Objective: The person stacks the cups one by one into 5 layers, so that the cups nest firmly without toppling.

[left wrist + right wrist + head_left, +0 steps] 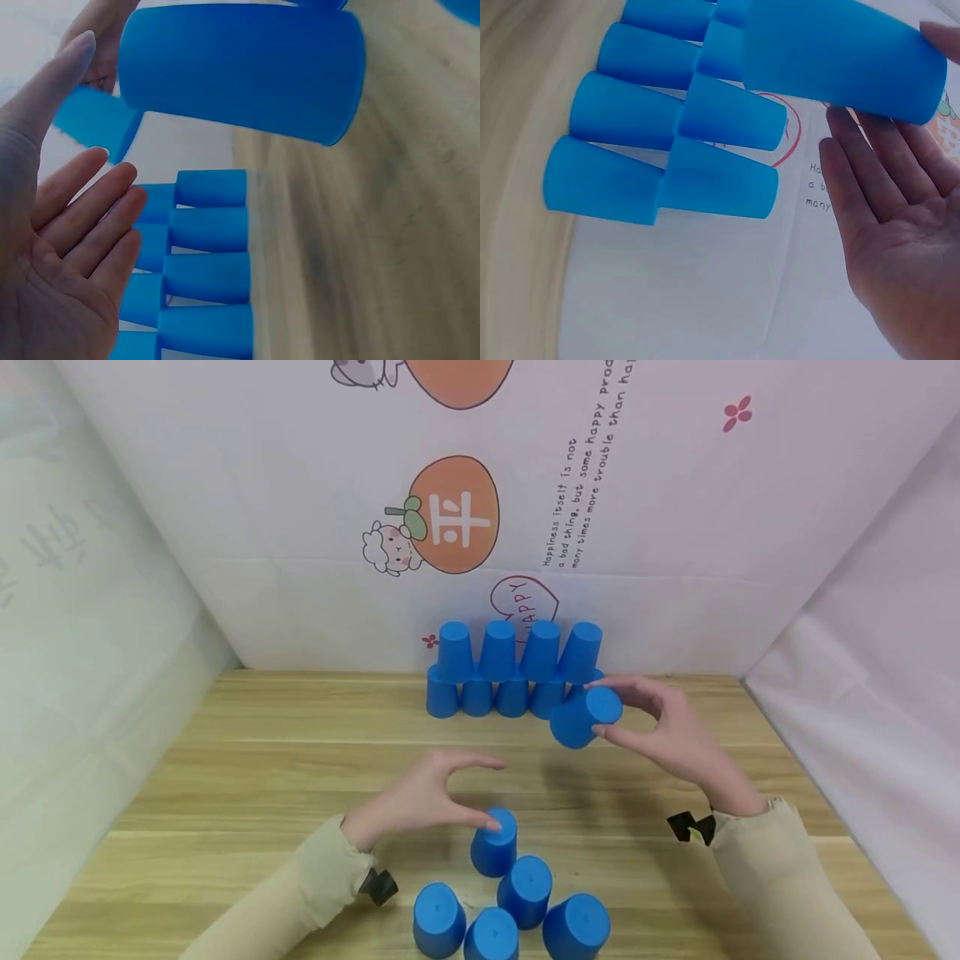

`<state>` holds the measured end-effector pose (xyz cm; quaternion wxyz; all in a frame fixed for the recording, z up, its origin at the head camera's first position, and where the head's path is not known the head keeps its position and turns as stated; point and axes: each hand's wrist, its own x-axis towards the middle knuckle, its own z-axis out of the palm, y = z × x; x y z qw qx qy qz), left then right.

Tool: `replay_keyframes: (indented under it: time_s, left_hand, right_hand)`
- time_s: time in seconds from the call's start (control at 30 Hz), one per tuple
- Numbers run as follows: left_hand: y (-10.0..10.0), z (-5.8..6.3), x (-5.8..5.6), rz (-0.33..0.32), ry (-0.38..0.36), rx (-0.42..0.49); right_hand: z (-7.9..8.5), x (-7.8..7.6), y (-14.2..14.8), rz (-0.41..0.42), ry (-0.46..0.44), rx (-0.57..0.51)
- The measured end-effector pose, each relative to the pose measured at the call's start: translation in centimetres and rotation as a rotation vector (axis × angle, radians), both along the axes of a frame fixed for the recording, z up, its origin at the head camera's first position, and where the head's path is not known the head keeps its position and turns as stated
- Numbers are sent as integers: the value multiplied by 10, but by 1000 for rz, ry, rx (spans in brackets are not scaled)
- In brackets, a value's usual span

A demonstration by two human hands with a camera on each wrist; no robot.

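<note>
My right hand (667, 727) holds a blue cup (576, 720) tilted between thumb and fingers, in front of the right end of a two-row cup wall. In the right wrist view, that cup (847, 60) lies across the fingers. My left hand (427, 793) is spread around the top of another upside-down blue cup (493, 852), its thumb overlapping that cup's top edge. The left wrist view has the left hand's fingers (90, 217) extended, with a cup (240, 71) beyond the thumb. The wall's upper row (498, 652) sits on its lower row (476, 697), all upside down.
Several more upside-down blue cups, one of them a front cup (438, 918), stand close together at the table's near side. A printed white cloth (300, 527) rises behind the wooden table (300, 718), and white sheets flank both sides.
</note>
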<state>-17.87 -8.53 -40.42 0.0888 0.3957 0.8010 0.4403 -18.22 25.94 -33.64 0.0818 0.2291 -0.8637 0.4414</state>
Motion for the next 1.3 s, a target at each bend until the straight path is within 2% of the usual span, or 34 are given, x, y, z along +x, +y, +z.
replay_keyframes:
  time_s: [0.33, 0.47, 0.57, 0.67, 0.77, 0.87, 1.1, 1.3]
  left_hand:
    - [-1, -12, 12, -72, -106, 13]
    - [0, -15, 14, -93, -157, 24]
    - [1, -18, 15, -99, -175, 25]
    - [2, -20, 16, -92, -181, 15]
    - [3, -22, 17, -80, -194, 11]
    - [4, -23, 18, -69, -203, 10]
    - [3, -23, 18, -67, -220, 6]
    - [3, -23, 18, -75, -234, 11]
  right_hand:
    - [34, -30, -11, -87, 114, -134]
    - [47, -44, -14, -123, 153, -155]
    - [56, -55, -16, -171, 155, -149]
    - [62, -65, -19, -232, 120, -133]
    - [65, -76, -21, -288, 74, -114]
    - [66, -88, -23, -309, 52, -108]
    - [64, -112, -26, -307, 36, -79]
    - [60, -123, -27, -299, -11, -61]
